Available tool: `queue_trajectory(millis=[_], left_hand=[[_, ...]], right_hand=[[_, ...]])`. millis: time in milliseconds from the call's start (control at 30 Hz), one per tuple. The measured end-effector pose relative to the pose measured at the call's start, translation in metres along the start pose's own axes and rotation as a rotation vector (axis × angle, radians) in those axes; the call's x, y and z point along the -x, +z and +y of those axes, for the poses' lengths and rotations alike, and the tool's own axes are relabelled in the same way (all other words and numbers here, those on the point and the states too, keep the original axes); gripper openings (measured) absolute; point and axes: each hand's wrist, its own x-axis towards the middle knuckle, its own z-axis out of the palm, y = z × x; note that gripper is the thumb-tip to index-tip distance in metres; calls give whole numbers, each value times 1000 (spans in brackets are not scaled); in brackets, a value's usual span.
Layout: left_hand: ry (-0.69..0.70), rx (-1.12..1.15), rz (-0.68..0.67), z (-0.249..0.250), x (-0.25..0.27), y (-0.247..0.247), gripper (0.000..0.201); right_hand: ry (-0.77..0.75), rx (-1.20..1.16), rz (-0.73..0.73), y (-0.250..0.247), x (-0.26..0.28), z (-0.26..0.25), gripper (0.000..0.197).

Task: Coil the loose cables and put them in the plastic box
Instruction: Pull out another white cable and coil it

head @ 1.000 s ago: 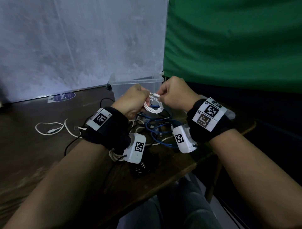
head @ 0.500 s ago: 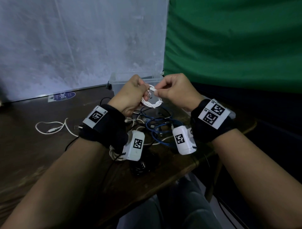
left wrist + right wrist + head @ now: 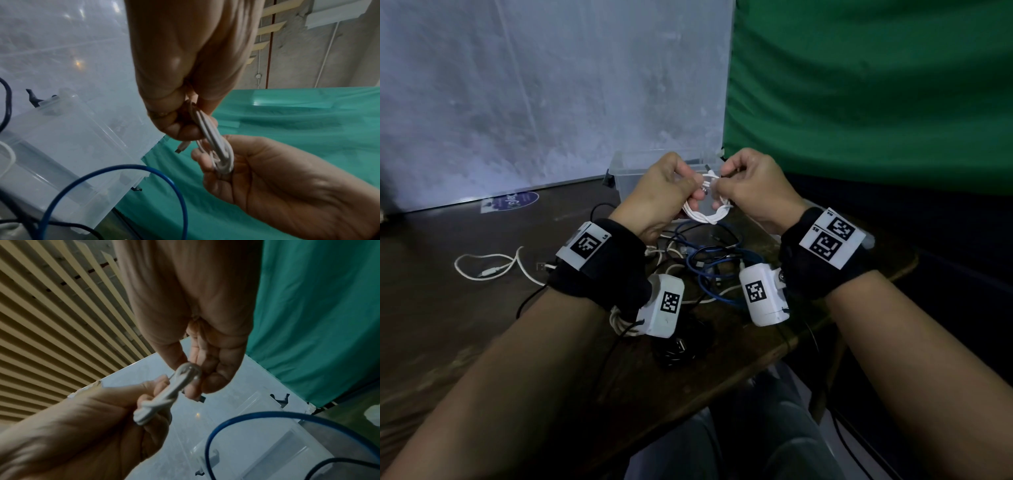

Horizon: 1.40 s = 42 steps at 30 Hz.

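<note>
At centre frame in the head view, the left hand (image 3: pixel 664 195) and right hand (image 3: pixel 753 192) both pinch a coiled white cable (image 3: pixel 707 214) in front of the plastic box (image 3: pixel 630 171). From the left wrist view, its fingers clasp the coil's upper end, the box at lower left. From the right wrist view, that hand's fingertips (image 3: pixel 211 384) nip the coil's loop at centre.

"L" on left wrist tag (image 3: pixel 585 245), "R5" on right wrist tag (image 3: pixel 831 238), sticker (image 3: pixel 512 201) text blurred

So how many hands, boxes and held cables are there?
Hands: 2 (left hand, right hand)
White cable, held by both hands: 1
Plastic box: 1
Total: 4
The cable pile on the table is too tangled to count.
</note>
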Motion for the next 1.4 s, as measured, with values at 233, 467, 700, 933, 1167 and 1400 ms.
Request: queue_trajectory(millis=[233,467,700,933,1167,1400], left_hand=[[-107,156,16,3,1,-1,20],[-221,279,-34,6,2,-3,16],[-402,582,-64,14,1,-8,16],[-445,552,-21,9,-2,-9,12],[-380,420,139,6,-1,-7,19],[-141,433,8,14,4,-8,18]], right_hand=[[32,-223,-153,-9,5,-7,21],[41,-193,-124,-9,6,-5,24],[66,-211,-129,-11,6,-4,25],[75,-186,-179,-9,9,-7,22],[110,-206,-205,-11,10,-11,20],[198,-131,-59,-11,6,-13,12]])
